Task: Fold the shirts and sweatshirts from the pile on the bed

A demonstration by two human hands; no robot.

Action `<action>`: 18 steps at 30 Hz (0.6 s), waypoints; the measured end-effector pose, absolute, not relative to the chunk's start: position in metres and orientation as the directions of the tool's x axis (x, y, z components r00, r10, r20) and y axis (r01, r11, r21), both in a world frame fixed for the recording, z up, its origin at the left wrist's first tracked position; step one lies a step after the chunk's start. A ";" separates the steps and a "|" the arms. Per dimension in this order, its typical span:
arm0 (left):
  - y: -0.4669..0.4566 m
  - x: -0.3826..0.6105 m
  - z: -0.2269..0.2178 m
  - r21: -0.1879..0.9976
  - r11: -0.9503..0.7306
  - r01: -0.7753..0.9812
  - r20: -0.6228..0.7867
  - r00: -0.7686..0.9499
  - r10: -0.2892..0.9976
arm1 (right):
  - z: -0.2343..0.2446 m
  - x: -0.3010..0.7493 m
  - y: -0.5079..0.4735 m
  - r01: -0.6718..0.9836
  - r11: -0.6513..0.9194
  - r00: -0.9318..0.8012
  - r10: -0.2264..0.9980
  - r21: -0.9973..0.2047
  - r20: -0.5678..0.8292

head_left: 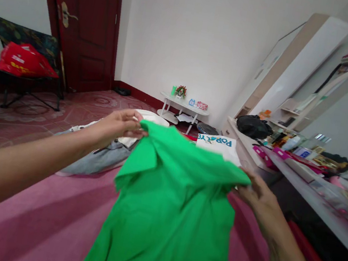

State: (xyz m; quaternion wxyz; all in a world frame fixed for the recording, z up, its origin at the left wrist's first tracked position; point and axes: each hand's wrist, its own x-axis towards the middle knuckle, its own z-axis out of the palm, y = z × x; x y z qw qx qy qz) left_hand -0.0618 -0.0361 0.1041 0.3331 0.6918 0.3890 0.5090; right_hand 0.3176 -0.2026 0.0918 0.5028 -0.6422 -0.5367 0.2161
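Note:
A green T-shirt (180,194) is stretched between my two hands over a pink bed cover (55,217). My left hand (126,125) pinches its upper left corner, by the shoulder. On the other side my right hand (255,191) grips the upper right corner, partly hidden by the cloth. The shirt hangs down toward me in loose folds, and its lower part runs out of view. Just beyond it lie a white garment with blue lettering (220,146) and a pair of light blue jeans (98,160).
A dressing table (327,192) crowded with bottles and boxes stands at the right, with a black bag (253,127) beyond. A low white table (185,104) is by the far wall. At the left, a folding chair (25,41) holds a red bag (27,61) near the door (85,22).

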 end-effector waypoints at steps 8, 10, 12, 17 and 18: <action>-0.066 -0.074 0.031 0.464 -0.779 0.422 0.442 0.652 0.617 | 0.013 0.304 -0.215 0.716 0.097 0.160 0.941 -0.691 0.298; -0.089 -0.090 0.007 0.426 -0.806 0.410 0.322 0.764 0.559 | -0.011 0.305 -0.233 0.770 0.014 0.139 0.972 -0.638 0.190; -0.107 -0.108 -0.013 0.417 -0.819 0.395 0.228 0.826 0.515 | -0.028 0.311 -0.250 0.781 -0.063 0.176 0.977 -0.621 0.122; -0.141 -0.148 -0.034 0.493 -0.776 0.395 0.115 0.854 0.507 | -0.037 0.335 -0.287 0.710 -0.224 0.214 0.972 -0.668 -0.099; -0.147 -0.153 -0.033 0.517 -0.763 0.388 0.100 0.858 0.504 | -0.037 0.338 -0.292 0.703 -0.267 0.217 0.963 -0.659 -0.159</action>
